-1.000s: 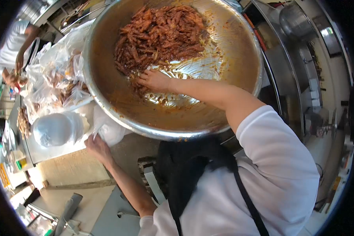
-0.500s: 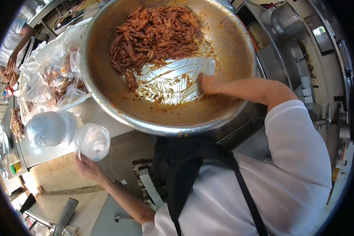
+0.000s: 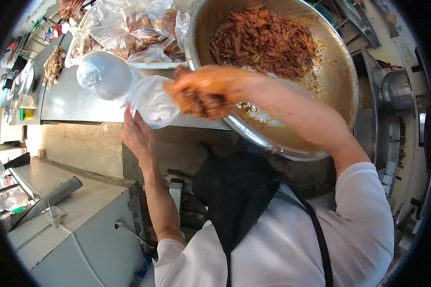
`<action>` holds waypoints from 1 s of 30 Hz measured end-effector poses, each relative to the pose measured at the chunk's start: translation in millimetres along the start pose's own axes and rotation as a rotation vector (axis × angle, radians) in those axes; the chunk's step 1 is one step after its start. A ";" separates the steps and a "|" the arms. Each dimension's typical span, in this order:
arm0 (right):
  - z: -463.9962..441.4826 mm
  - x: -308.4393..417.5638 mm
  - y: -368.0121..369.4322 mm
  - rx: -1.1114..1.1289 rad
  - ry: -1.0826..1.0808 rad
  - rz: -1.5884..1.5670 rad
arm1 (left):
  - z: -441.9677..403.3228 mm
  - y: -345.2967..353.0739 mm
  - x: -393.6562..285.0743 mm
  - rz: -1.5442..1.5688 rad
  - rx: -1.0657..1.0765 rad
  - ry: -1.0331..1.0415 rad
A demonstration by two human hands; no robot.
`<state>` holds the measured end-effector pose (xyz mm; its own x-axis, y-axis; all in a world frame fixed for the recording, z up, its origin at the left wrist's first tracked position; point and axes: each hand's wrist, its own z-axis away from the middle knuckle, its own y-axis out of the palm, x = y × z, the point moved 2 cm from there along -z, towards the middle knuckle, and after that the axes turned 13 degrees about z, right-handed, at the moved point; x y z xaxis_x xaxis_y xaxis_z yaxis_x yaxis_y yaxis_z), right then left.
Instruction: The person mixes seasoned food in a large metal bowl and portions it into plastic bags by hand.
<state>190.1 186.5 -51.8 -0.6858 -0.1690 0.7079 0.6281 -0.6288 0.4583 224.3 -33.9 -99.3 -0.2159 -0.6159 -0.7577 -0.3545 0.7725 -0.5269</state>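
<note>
My left hand point(image 3: 138, 136) grips a clear plastic bag point(image 3: 155, 103) by its near left side, its mouth facing up. Beside the bag, past the basin's left rim, my right hand point(image 3: 220, 81) is closed round a handful of sauce-coated chicken feet point(image 3: 202, 106). This hand is orange with sauce and blurred by motion. A large metal basin point(image 3: 337, 103) holds a pile of the same dark red chicken feet point(image 3: 263, 43), with sauce smeared over its bottom. Touching the held bag on the left is a rounded translucent plastic piece with printing point(image 3: 103, 76).
A white tray point(image 3: 158, 65) full of filled plastic bags point(image 3: 143, 28) stands left of the basin on a metal table point(image 3: 64, 105). Pale brown pieces point(image 3: 55, 64) lie at the table's left. Another person's hand point(image 3: 72, 8) shows at the top left. A metal bowl point(image 3: 397, 91) is at the right.
My right hand has come up out of the basin and left to the bag, carrying a handful of chicken feet. My left hand still holds the bag. The view has shifted left.
</note>
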 end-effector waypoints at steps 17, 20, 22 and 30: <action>-117.1 -0.2 -14.2 -0.479 -0.359 0.454 | -26.3 -19.5 34.7 0.588 0.236 -0.229; -97.8 37.7 12.2 -0.500 -0.606 0.130 | 15.1 -2.2 43.6 0.802 0.225 -0.113; -95.9 68.5 17.1 -0.530 -0.706 -0.023 | 41.1 18.6 38.3 0.931 0.382 -0.274; -27.4 234.2 7.1 -0.722 -1.067 -0.242 | 44.5 30.0 31.2 0.439 0.309 -0.240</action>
<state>24.0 121.7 102.5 0.0832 0.4756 0.8757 -0.0347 -0.8769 0.4795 247.4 -23.1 -155.9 -0.0580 -0.2040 -0.9773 0.0107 0.9787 -0.2050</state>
